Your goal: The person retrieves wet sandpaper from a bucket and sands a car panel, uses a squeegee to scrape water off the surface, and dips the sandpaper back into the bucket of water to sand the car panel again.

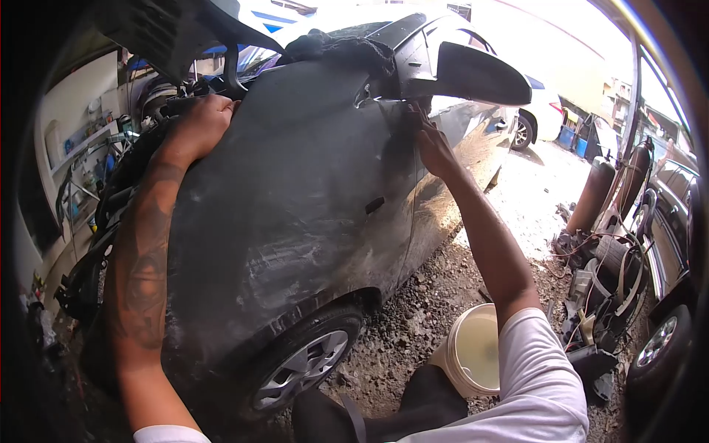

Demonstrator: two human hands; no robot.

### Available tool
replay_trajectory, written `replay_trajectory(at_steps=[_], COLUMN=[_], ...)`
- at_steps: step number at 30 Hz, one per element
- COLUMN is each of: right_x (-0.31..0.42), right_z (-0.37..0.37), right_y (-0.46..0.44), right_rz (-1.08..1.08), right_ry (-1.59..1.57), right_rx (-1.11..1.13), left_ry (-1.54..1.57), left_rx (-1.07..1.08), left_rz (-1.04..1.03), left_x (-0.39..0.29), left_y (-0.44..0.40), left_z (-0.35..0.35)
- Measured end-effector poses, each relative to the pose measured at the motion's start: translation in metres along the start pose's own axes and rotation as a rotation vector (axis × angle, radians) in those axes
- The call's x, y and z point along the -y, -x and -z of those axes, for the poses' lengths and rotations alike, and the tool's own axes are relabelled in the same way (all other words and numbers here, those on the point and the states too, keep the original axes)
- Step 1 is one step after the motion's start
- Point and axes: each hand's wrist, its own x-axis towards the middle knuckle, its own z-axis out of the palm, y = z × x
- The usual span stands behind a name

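Note:
A dull dark-grey car fender (295,177), scuffed with pale smears low down, fills the middle of the view. My left hand (201,127) is closed at its upper inner edge, by the open engine bay; the fingertips are hidden. Below the black side mirror (480,74), my right hand (436,146) is at the seam between fender and front door. Its fingers are pressed together against the panel, and anything between them is too small and dark to make out. A black cloth (340,53) lies crumpled at the windscreen base, between my hands.
The raised hood (185,29) is at upper left. A front wheel (306,365) sits under the fender. Beside my knees stands a white bucket (476,347) of cloudy liquid on gravel (413,303). Gas cylinders (591,196), hoses and scrap parts are on the right.

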Motion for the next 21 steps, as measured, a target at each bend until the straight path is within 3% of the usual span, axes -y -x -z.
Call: replay_trajectory(at_steps=[4,6,7,8,10,14,16,19,21], right_x=[0.000,0.002,-0.019,-0.012,0.013,0.006,0.016,0.023,0.001], right_z=[-0.004,-0.005,-0.010,-0.007,-0.003,0.002,-0.001,-0.007,-0.004], right_y=[-0.004,-0.017,-0.017,-0.010,0.000,-0.019,-0.001,0.016,-0.003], right_rz=[0.023,0.037,0.316,0.311,0.023,0.107,0.010,-0.066,-0.004], right_ry=[0.071,0.289,0.373,0.377,0.169,0.222,0.154,0.135,0.222], right_rx=[-0.015,-0.058,-0.074,-0.077,-0.028,-0.013,-0.033,-0.063,-0.028], left_ry=[-0.006,0.020,0.043,0.044,0.053,0.021,-0.002,0.038,-0.009], left_rx=[0.000,-0.023,-0.047,-0.044,-0.002,-0.102,-0.054,-0.161,-0.109], left_rz=[0.021,0.013,0.000,-0.007,0.007,-0.030,0.065,-0.037,-0.015], left_x=[0.002,-0.003,-0.007,-0.007,-0.003,-0.007,-0.015,-0.002,-0.001], left_y=[-0.003,0.005,0.006,0.004,0.002,0.007,0.010,0.009,0.005], left_z=[0.000,0.002,0.002,0.002,0.002,0.001,0.005,-0.003,0.000])
